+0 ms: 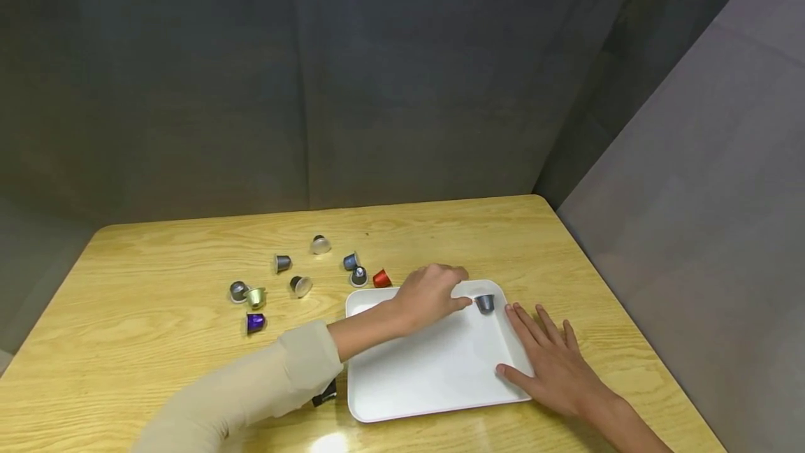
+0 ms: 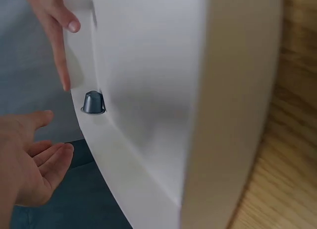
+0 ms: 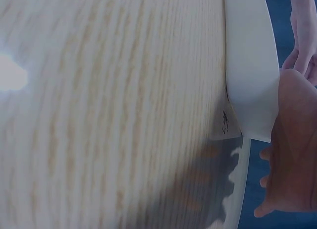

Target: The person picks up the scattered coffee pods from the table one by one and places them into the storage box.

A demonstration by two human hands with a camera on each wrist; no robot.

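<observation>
My left hand reaches over the white tray, thumb and fingers apart with nothing between them. Just beyond its thumb, a grey-blue coffee capsule lies in the tray's far right corner. The left wrist view shows that capsule against the tray wall, the loosely bent fingers a short way from it. At the tray's right side my right hand rests with fingers spread along the outer edge and its thumb across the rim. In the right wrist view, the back of this hand hides part of the tray.
Left of the tray lie several loose capsules, among them a purple one, a light green one and a black one with a clear rim. Behind the tray's far rim sits a red capsule. My left sleeve partly covers a black object.
</observation>
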